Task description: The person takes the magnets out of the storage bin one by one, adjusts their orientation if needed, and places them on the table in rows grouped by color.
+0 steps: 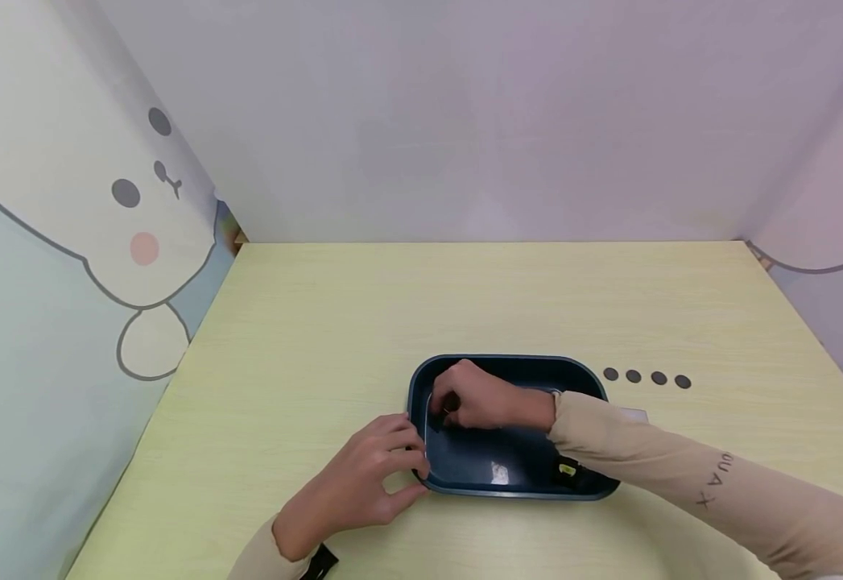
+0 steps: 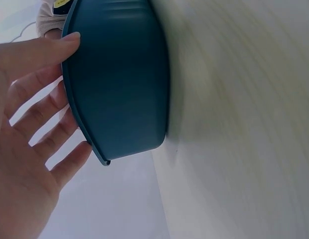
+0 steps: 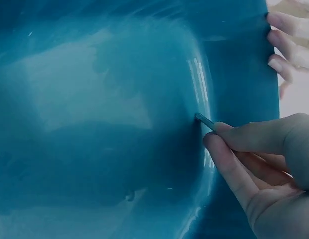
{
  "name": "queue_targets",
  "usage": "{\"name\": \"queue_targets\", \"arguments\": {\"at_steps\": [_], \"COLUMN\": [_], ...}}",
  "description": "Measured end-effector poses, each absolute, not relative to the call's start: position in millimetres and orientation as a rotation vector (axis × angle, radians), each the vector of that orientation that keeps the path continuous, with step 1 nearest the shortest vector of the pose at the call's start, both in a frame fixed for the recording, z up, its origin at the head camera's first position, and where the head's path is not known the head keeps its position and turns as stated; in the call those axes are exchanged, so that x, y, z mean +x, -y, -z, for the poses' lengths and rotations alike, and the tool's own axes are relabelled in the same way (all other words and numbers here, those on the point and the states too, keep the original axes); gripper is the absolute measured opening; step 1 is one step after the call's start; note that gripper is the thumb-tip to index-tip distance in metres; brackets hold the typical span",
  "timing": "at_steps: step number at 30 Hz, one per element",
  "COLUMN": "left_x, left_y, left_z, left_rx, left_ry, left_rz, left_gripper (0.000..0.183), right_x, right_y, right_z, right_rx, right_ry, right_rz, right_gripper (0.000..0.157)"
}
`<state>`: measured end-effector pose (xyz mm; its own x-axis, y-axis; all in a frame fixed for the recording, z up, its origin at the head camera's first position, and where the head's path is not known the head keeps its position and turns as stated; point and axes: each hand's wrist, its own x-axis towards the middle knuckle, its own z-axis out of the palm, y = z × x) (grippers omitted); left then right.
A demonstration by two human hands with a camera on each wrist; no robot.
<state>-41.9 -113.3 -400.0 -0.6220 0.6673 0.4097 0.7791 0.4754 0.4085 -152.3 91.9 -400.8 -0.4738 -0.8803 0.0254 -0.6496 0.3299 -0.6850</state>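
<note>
A dark blue rectangular plastic tray (image 1: 501, 492) with rounded corners stands on the table. My left hand (image 1: 378, 467) holds its left end; in the left wrist view the thumb (image 2: 71, 42) lies against the outer wall and the fingertips reach over the rim. Inside the tray, my right hand (image 1: 475, 396) is down near the left wall. Its thumb and forefinger pinch a small, thin dark disc (image 3: 204, 121), seen nearly edge-on close to the tray's floor. Part of the disc is hidden by the fingers.
To the right of the tray, several small black discs (image 1: 659, 378) lie in a row on the pale wooden table (image 1: 320, 322). A light flat piece (image 1: 636, 415) shows partly behind my right sleeve. Walls (image 1: 464, 121) enclose the table's back and sides.
</note>
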Motion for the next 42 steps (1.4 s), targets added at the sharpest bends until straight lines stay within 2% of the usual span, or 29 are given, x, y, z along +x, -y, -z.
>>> {"name": "queue_targets", "arguments": {"at_steps": [20, 42], "left_x": [-43, -42], "left_y": [114, 115], "left_z": [402, 400], "left_rx": [-1.275, -1.283], "left_ry": [2.486, 2.5], "left_rz": [0.84, 0.826], "left_gripper": [0.015, 0.013], "right_x": [-146, -130], "right_y": [-117, -164], "right_z": [367, 345], "right_rx": [-0.982, -0.747], "right_ry": [-2.049, -1.966], "right_rz": [1.361, 1.658], "right_gripper": [0.013, 0.018]}}
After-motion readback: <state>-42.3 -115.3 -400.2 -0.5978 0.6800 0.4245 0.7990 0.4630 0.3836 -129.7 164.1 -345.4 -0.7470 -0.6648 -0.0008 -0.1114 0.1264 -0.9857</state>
